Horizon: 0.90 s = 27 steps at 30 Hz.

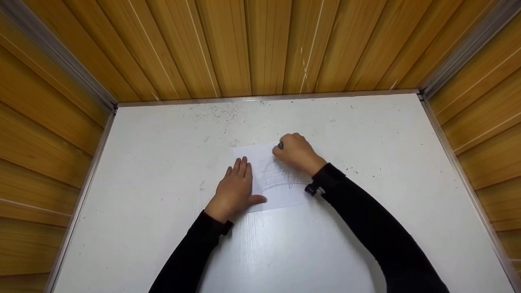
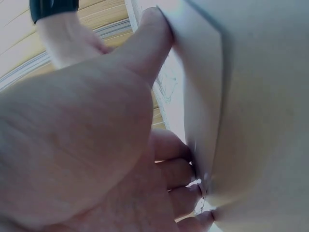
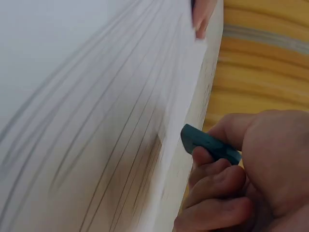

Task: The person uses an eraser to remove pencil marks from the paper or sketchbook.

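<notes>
A white sheet of paper (image 1: 281, 199) with grey pencil-like lines (image 3: 113, 106) lies on the table. My left hand (image 1: 235, 188) rests flat along its left side, fingers straight and thumb spread over the lower part. In the left wrist view, that hand (image 2: 96, 130) touches the sheet's edge. My right hand (image 1: 298, 152) is over the upper right of the paper. Its curled fingers and thumb pinch a small dark teal block, seemingly an eraser (image 3: 207, 143), whose slanted end sticks out. In the right wrist view, the eraser appears apart from the paper.
The white tabletop (image 1: 150, 162) carries dark specks (image 1: 217, 116), thickest near the back edge. Yellow wood-look panels (image 1: 264, 49) stand at the back and both sides, joined by grey metal edging (image 1: 87, 69). Dark sleeves (image 1: 366, 219) cover both forearms.
</notes>
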Each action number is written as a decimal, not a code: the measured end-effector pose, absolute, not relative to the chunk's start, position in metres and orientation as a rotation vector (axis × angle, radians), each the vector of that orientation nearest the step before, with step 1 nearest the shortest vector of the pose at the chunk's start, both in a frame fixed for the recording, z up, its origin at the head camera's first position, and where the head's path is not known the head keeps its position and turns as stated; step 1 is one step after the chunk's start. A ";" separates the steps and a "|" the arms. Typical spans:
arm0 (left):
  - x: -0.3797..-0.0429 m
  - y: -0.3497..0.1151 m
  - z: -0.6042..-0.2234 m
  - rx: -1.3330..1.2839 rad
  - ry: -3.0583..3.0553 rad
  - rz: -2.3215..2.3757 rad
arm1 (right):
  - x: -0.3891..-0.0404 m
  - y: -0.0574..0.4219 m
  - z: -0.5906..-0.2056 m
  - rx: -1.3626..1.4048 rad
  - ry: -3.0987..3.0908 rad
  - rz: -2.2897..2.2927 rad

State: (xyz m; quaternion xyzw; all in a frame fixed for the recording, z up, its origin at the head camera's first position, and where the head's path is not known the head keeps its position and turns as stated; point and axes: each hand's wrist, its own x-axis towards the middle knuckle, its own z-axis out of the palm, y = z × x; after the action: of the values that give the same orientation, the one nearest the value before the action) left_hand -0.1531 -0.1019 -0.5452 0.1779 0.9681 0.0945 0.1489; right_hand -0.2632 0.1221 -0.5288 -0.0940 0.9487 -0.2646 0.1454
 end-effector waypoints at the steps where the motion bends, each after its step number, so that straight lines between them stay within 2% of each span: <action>1: -0.153 -0.102 -0.545 0.515 2.782 0.278 | -0.263 0.111 -0.530 -0.305 2.731 -0.758; 5: -0.154 -0.103 -0.546 0.528 2.773 0.305 | -0.262 0.077 -0.540 -0.394 2.734 -0.714; 9: -0.155 -0.103 -0.548 0.529 2.773 0.310 | -0.264 0.075 -0.548 -0.379 2.741 -0.703; 16: -0.155 -0.103 -0.549 0.530 2.797 0.267 | -0.267 0.123 -0.544 -0.339 2.730 -0.717; 22: -0.155 -0.102 -0.548 0.518 2.781 0.250 | -0.271 0.183 -0.541 -0.146 2.760 -0.685; 27: -0.154 -0.102 -0.547 0.511 2.767 0.277 | -0.270 0.192 -0.538 -0.124 2.736 -0.679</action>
State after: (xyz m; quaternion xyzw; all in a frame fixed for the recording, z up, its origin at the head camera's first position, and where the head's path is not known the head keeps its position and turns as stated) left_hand -0.1543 -0.1020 -0.5471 0.1786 0.9666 0.0967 0.1562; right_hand -0.2702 0.1918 -0.5383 -0.0435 0.9573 -0.2375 0.1591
